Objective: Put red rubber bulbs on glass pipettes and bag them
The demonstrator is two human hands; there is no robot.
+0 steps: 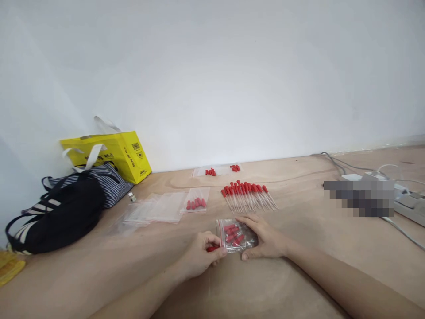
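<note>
A clear zip-lock bag (pixel 249 238) with several red rubber bulbs (pixel 234 235) inside lies on the table between my hands. My left hand (pixel 203 251) pinches its red-striped left edge at the near corner, and another red bulb (pixel 211 249) shows within these fingers. My right hand (pixel 268 238) curves around the bag's right end, thumb on the near side and fingers on the far side. Just beyond lies a fanned row of droppers (pixel 247 195) with red bulbs and thin clear stems. Farther left, another zip-lock bag (pixel 202 194) holds several red bulbs.
Flat clear bags (pixel 166 207) overlap on the left, near a small vial (pixel 132 197). Loose red pieces (pixel 210 172) lie on plastic by the wall. A black bag (pixel 66 217) and yellow bag (pixel 137 159) stand left; a power strip (pixel 411 206) and cables are right.
</note>
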